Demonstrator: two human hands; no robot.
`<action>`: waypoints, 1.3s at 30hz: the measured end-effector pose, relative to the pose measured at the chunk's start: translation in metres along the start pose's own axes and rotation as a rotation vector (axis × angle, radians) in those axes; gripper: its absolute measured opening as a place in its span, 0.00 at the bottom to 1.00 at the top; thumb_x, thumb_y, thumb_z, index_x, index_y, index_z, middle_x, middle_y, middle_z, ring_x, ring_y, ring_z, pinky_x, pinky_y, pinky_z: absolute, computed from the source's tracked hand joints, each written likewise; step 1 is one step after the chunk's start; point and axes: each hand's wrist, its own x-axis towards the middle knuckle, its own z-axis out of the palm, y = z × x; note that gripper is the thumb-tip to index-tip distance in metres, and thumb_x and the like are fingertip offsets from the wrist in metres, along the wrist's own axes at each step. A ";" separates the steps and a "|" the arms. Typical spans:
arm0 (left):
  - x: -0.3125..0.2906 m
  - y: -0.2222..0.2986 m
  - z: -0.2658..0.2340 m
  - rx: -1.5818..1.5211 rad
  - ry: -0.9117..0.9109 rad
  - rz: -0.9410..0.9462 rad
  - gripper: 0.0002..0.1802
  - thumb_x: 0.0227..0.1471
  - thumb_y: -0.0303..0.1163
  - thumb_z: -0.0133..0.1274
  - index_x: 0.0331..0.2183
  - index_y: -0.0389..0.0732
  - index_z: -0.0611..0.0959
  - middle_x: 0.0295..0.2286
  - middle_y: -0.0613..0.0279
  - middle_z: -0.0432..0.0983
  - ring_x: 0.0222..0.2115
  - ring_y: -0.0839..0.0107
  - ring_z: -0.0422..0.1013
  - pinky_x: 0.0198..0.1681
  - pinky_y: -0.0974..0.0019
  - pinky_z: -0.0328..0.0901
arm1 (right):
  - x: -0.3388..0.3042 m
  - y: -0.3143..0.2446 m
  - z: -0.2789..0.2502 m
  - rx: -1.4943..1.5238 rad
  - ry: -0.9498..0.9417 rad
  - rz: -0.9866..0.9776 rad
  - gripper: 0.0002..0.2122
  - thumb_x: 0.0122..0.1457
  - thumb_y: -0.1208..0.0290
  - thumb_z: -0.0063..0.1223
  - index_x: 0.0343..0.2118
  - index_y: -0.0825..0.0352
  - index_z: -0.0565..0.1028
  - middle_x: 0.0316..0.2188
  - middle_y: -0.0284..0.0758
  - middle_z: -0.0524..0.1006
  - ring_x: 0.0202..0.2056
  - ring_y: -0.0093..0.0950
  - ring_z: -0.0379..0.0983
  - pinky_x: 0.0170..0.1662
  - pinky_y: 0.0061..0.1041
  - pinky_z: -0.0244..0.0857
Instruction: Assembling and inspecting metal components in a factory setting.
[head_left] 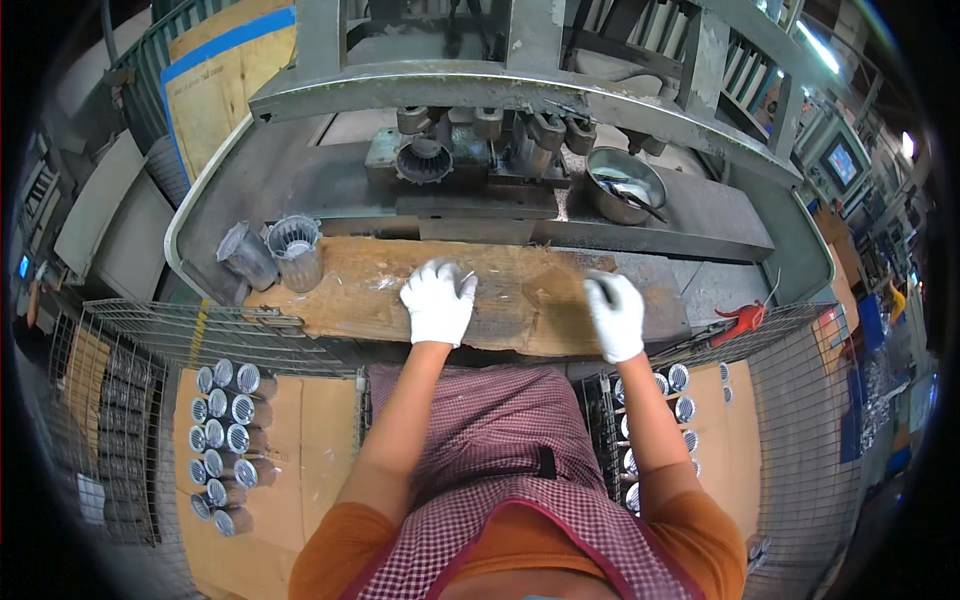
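My left hand [438, 303], in a white glove, rests on a worn wooden board [520, 300] with its thumb apart from the fingers. A tiny pale bit shows by its thumb tip; I cannot make out what it is. Over the board's right part is my right hand [616, 316], also gloved, its thumb apart from loosely bent fingers and no object seen in it. On the board's left end stands a ribbed grey metal cylinder [296, 262], open at the top. A second metal cylinder [246, 256] leans beside it.
Behind the board is a machine with a toothed metal ring [424, 160] under a heavy frame [520, 88]. A metal bowl [625, 185] holds liquid and a dark-handled tool. Wire baskets on both sides carry several cylinders [240, 437]. A red-handled tool [738, 323] lies at the right.
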 end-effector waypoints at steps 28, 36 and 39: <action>0.039 -0.012 -0.007 -0.240 0.176 0.001 0.20 0.54 0.50 0.51 0.41 0.47 0.82 0.41 0.57 0.76 0.44 0.56 0.70 0.49 0.51 0.61 | 0.201 -0.056 0.045 -0.221 -0.205 -0.138 0.20 0.55 0.46 0.49 0.33 0.59 0.82 0.32 0.43 0.79 0.36 0.43 0.77 0.41 0.37 0.69; 0.191 0.002 -0.018 -0.018 0.176 -0.274 0.29 0.46 0.57 0.55 0.36 0.40 0.84 0.38 0.46 0.76 0.39 0.47 0.73 0.44 0.50 0.67 | 0.068 -0.074 0.066 -0.129 -0.273 -0.363 0.15 0.55 0.51 0.53 0.28 0.58 0.80 0.26 0.37 0.78 0.25 0.34 0.75 0.29 0.35 0.67; 0.201 -0.040 -0.009 -0.101 0.348 -0.289 0.24 0.47 0.51 0.55 0.31 0.37 0.84 0.32 0.46 0.78 0.34 0.47 0.74 0.41 0.52 0.68 | 0.037 -0.074 0.079 -0.184 -0.351 -0.374 0.17 0.54 0.48 0.54 0.28 0.59 0.80 0.27 0.36 0.79 0.25 0.34 0.76 0.31 0.34 0.67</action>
